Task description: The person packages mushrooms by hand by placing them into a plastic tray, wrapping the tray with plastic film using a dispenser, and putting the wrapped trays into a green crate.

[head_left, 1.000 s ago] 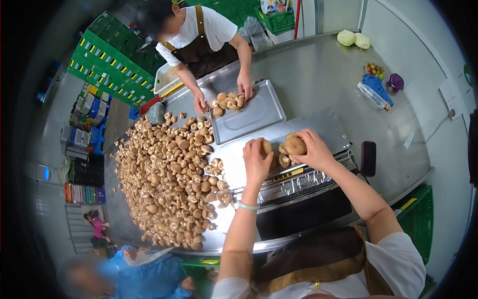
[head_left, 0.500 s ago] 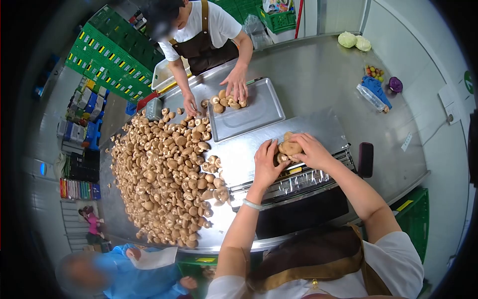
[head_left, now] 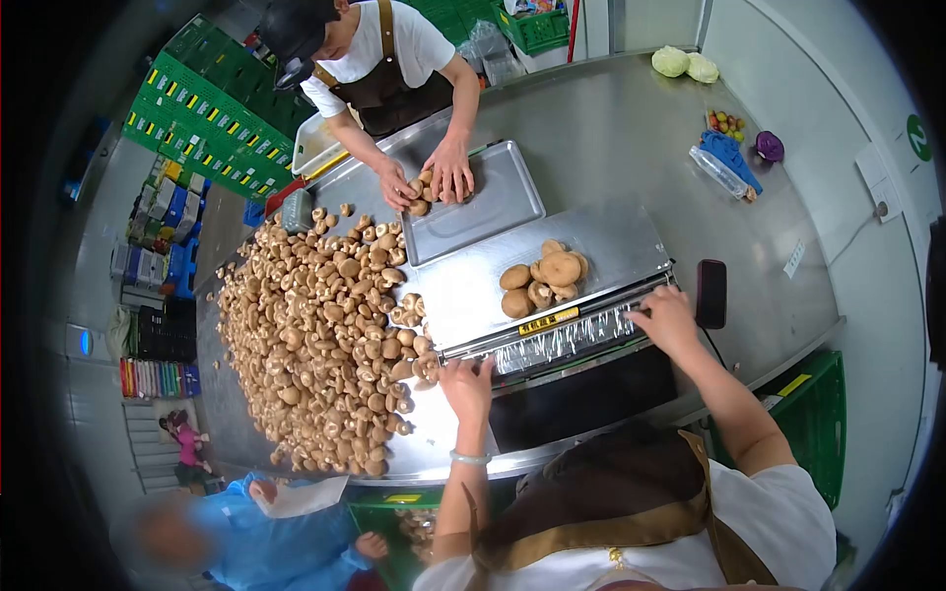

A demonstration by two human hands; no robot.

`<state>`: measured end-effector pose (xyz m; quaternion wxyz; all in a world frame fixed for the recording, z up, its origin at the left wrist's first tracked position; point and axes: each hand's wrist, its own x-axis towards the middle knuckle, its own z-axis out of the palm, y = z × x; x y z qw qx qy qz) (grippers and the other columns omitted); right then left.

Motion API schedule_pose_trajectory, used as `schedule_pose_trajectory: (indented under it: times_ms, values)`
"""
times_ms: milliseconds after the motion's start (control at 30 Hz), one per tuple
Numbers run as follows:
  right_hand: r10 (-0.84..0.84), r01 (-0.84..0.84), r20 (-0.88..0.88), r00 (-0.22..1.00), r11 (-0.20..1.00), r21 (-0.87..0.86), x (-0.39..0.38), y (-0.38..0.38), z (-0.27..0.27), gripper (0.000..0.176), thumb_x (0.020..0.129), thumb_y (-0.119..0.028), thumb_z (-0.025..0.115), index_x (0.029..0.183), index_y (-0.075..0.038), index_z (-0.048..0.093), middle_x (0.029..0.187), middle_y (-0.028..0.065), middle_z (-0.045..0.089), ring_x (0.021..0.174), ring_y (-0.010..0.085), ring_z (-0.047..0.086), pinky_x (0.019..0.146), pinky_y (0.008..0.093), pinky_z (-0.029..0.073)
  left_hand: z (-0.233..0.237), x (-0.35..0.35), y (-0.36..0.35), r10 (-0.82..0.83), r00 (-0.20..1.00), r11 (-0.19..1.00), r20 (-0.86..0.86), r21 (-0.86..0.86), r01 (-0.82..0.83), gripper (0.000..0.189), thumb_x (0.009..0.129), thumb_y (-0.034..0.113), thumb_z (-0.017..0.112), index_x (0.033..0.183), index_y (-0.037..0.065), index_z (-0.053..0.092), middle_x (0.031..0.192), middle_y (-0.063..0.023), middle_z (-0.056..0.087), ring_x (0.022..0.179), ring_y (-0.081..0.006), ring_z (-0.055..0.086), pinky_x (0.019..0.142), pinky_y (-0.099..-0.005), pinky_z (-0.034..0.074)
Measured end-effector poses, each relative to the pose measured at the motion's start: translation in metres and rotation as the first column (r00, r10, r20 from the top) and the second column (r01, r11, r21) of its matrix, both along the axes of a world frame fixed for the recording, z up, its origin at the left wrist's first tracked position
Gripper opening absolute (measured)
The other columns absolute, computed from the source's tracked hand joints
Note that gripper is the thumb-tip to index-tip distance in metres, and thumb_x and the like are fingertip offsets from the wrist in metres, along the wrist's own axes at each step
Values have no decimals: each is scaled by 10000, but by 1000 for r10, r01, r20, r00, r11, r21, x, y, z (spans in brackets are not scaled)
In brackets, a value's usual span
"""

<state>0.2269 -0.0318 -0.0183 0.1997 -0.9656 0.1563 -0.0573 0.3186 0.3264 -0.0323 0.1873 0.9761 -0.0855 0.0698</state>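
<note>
The left hand (head_left: 468,379) and right hand (head_left: 665,320) each pinch one end of the cling film (head_left: 572,340) in a closed grip, spread wide for an even sheet, with the mushroom cluster (head_left: 542,276) at 12 o'clock on the steel plate (head_left: 631,246).

Outstretched left hand (head_left: 466,379), right hand (head_left: 663,317) apart

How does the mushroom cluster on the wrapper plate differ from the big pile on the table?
The cluster is a handful; the pile is far larger. The cluster sits bunched on the wrapper plate; the pile sprawls loose over the steel table. Both are brown-capped mushrooms.
</note>
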Motion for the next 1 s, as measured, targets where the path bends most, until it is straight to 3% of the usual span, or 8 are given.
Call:
schedule_pose_trajectory:
  times_ms: [167,233,400,433,567,700,900,1000]
  values:
    - [167,-138,-19,986,869,476,13,3,-14,234,897,-252,658,820,-31,644,813,78,626,780,230,580,749,348,432,-12,9,2,-87,929,908,-360,-413,-75,192,875,175,704,768,25,646,759,-78,622,773,-255,573,759,-383,447]
    - [281,-152,39,959,393,907,7,-26,0,192,971,-174,551,832,-43,557,727,46,581,649,179,536,634,302,412,14,22,18,-339,698,641,-631,-698,-319,179,926,161,654,800,40,618,770,-45,625,764,-202,580,752,-348,455]
    - [-5,-354,384,923,-402,844,23,-27,92,184,1003,-181,537,862,-71,495,772,56,554,713,180,526,710,316,454,105,62,19,-784,576,-40,-231,-908,-418,163,1017,212,538,926,81,572,872,-99,654,894,-232,636,856,-376,515]
    - [-146,-458,436,888,-349,817,42,-23,94,167,1009,-175,527,892,-59,501,835,79,585,750,189,540,757,321,465,102,78,12,-801,598,-262,-28,-882,-392,181,1026,235,525,941,80,562,949,-132,679,972,-266,652,932,-401,516]
    - [-351,-446,499,793,225,867,144,2,65,152,1035,-152,464,1017,-11,515,1077,146,668,942,240,623,864,407,482,80,135,-81,-374,927,-94,-40,-992,-81,170,1045,228,489,965,80,513,1281,-202,613,1238,-320,568,1099,-415,402]
    - [50,-130,206,977,910,394,204,-2,-36,157,994,-163,519,1071,-27,519,1001,126,695,869,229,650,767,420,486,6,165,-98,-252,935,878,-251,-466,112,148,1034,189,507,984,53,476,1069,-160,698,951,-321,669,846,-378,511]
    - [352,-277,49,935,638,719,174,-2,-11,255,962,-256,584,997,-3,595,891,165,648,809,342,614,747,423,488,2,149,-80,-542,662,593,-518,-794,-135,153,972,122,617,1065,24,545,941,-58,668,831,-141,624,725,-287,508]
    - [467,-259,-53,883,578,774,144,-3,-15,293,961,-276,584,900,8,616,867,172,641,804,367,610,748,428,491,12,127,-64,-531,553,739,-642,-670,-68,255,992,203,604,1094,-26,652,901,-31,666,818,-103,586,751,-260,479]
